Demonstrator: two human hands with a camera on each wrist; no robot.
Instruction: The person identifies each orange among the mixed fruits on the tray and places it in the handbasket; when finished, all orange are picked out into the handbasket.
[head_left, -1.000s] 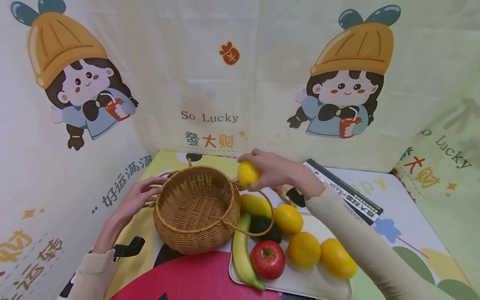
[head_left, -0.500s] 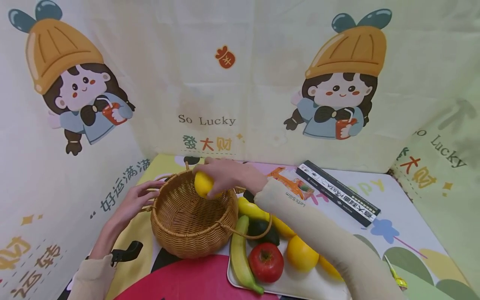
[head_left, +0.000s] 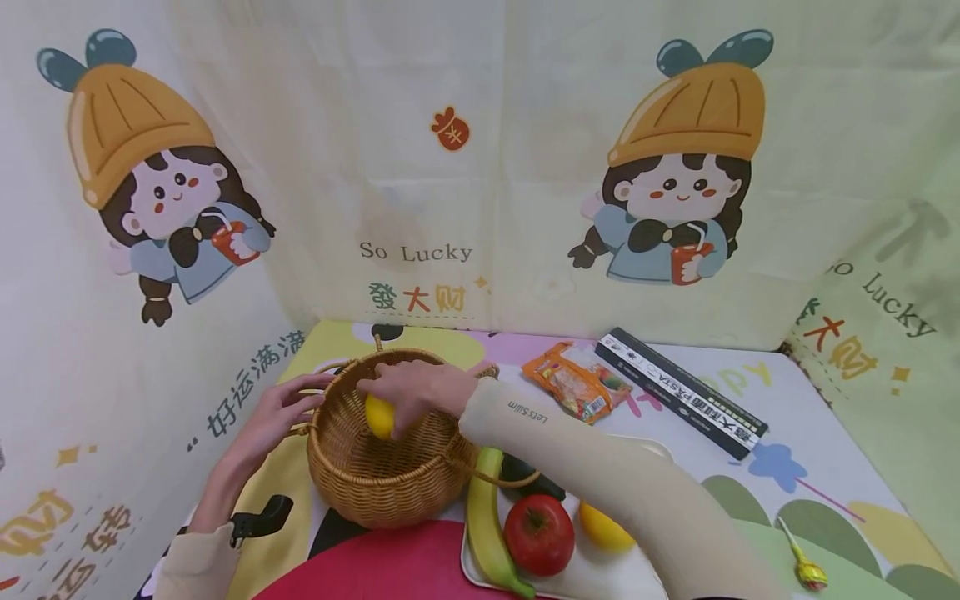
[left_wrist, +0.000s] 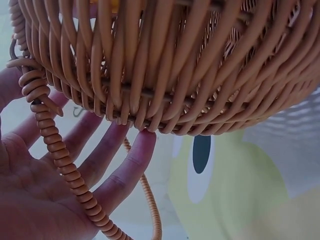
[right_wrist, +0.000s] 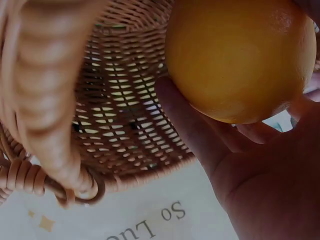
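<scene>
My right hand (head_left: pixel 423 387) holds a yellow-skinned orange (head_left: pixel 379 417) inside the mouth of a brown wicker basket (head_left: pixel 382 498). In the right wrist view, the orange (right_wrist: pixel 240 62) sits between thumb and fingers, with the woven basket wall (right_wrist: pixel 125 105) beyond it. At the basket's left side is my left hand (head_left: pixel 279 417). The left wrist view shows its extended fingers (left_wrist: pixel 122 167) touching the weave with their tips, and a wrapped handle (left_wrist: pixel 62 155) crossing in front of the palm. The basket's floor is partly hidden by my right hand.
Right of the basket, a white tray (head_left: pixel 581 577) bears a banana (head_left: pixel 486 517), a red apple (head_left: pixel 539 535), a dark green fruit (head_left: pixel 534 477) and another orange (head_left: pixel 602 529). Behind lie an orange snack bag (head_left: pixel 573 379) and a long pasta box (head_left: pixel 678 392). A lollipop (head_left: pixel 810 573) lies far right.
My right hand has carried the orange leftward from beyond the basket's right rim, then down into its mouth. My left hand has stayed at the basket's left side.
</scene>
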